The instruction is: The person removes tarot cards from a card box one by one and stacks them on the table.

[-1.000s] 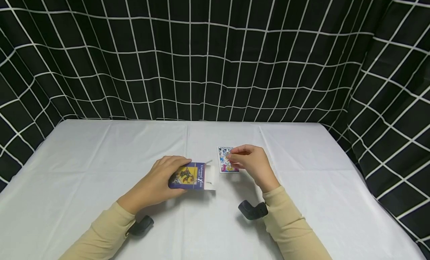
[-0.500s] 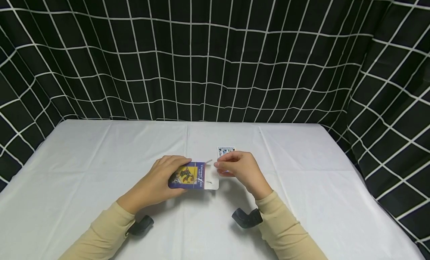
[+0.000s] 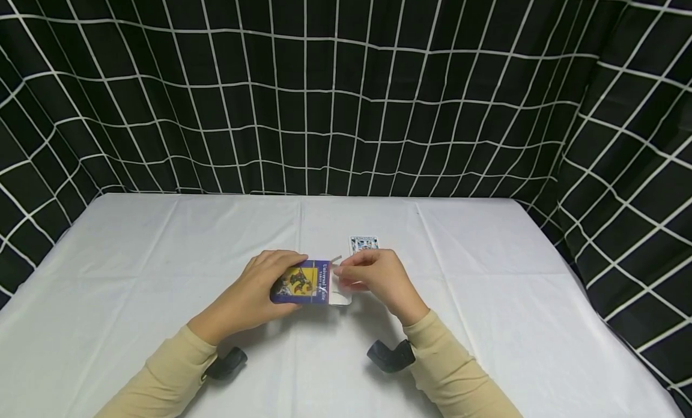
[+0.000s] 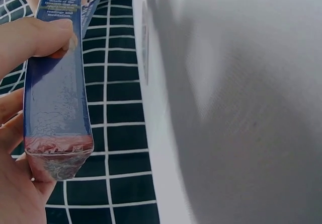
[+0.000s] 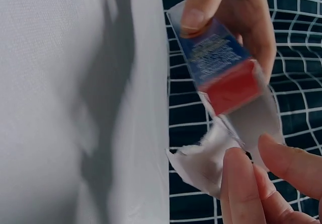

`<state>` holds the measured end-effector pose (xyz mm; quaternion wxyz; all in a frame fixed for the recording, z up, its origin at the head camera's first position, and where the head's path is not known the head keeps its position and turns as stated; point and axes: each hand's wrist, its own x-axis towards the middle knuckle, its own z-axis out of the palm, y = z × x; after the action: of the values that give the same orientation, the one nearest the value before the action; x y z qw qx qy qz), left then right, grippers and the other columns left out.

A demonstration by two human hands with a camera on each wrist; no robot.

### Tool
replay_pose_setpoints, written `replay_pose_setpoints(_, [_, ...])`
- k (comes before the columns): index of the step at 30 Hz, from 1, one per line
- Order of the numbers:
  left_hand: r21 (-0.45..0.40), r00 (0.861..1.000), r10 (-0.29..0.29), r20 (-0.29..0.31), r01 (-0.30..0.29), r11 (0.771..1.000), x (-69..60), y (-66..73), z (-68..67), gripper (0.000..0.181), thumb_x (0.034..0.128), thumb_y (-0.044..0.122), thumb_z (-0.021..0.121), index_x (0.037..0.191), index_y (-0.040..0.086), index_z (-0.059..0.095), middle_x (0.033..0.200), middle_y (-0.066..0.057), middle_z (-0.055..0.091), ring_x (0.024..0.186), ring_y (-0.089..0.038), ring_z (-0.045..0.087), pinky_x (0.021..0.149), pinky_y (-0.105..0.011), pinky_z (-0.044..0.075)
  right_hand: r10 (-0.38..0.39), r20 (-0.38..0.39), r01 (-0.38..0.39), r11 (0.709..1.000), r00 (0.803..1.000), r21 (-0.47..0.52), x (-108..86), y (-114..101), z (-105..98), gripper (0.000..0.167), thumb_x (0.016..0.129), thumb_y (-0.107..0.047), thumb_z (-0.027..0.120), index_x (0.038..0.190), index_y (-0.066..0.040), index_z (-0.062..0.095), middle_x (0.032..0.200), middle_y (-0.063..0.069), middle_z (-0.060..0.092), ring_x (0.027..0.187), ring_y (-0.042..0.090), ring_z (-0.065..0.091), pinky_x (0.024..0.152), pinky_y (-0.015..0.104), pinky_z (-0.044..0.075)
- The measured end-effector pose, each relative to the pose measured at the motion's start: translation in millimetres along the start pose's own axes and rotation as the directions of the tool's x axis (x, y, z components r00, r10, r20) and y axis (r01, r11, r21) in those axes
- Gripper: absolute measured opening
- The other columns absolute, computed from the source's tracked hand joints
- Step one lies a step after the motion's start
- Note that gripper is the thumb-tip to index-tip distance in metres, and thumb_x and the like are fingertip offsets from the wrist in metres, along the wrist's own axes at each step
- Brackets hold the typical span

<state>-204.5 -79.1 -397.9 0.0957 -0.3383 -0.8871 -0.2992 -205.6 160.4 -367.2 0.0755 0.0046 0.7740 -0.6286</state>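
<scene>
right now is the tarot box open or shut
Open: the tarot box has white flaps sticking out from the end nearest the right hand.

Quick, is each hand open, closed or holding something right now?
Left hand: holding the Universal Waite tarot box.
Right hand: at the box's end flap; can't tell whether it pinches.

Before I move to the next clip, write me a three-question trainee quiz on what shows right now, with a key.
1. True or false: the white open flap of the card box is at the end nearer the right hand.
2. In the head view, which thing on the white table is partly hidden by the right hand? (a) a pen (b) a printed card (c) a mug
3. Fill in: the card box is gripped by the person's ____.

Key: 1 true; 2 b; 3 left hand.
</scene>
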Motion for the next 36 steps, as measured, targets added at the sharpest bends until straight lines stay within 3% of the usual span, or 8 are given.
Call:
replay_pose_setpoints(8, [-0.026,1.000,0.006,-0.003,-0.006,1.000,0.6,0.4,-0.4,0.073,0.0756,0.019,0.085,0.140,0.009,0.052,0.138,-0.010,0.058,0.128,-0.029,0.050,0.108,-0.053,0.038,-0.004,0.013,0.004,1.000,1.000,-0.009,-0.8,2,5,0.019,0.082,-0.004,0.075,0.092,0.011,0.071,0.075,0.007,0.073,0.065,0.010,0.069,0.070,0.030,0.061])
replay_pose_setpoints(26, [-0.024,1.000,0.000,0.000,0.000,1.000,-0.3,0.8,1.3,0.073,0.0757,0.018,0.085,0.140,0.010,0.052,0.139,-0.010,0.057,0.129,-0.030,0.050,0.109,-0.055,0.037,-0.029,-0.059,0.023,0.995,0.998,-0.099,3.6,7,14,0.011,0.079,-0.001,0.075,0.084,0.007,0.070,0.073,0.007,0.072,0.061,0.009,0.067,0.066,0.029,0.060])
replay_pose_setpoints(36, [-0.015,1.000,-0.011,-0.008,0.011,1.000,0.3,0.8,-2.8,0.074,0.0755,0.019,0.086,0.141,0.010,0.052,0.138,-0.009,0.058,0.128,-0.029,0.050,0.109,-0.054,0.037,0.016,-0.032,-0.019,0.994,0.999,-0.106,3.7,2,1,0.022,0.079,-0.003,0.077,0.096,0.008,0.069,0.083,0.013,0.073,0.063,0.010,0.068,0.068,0.031,0.061])
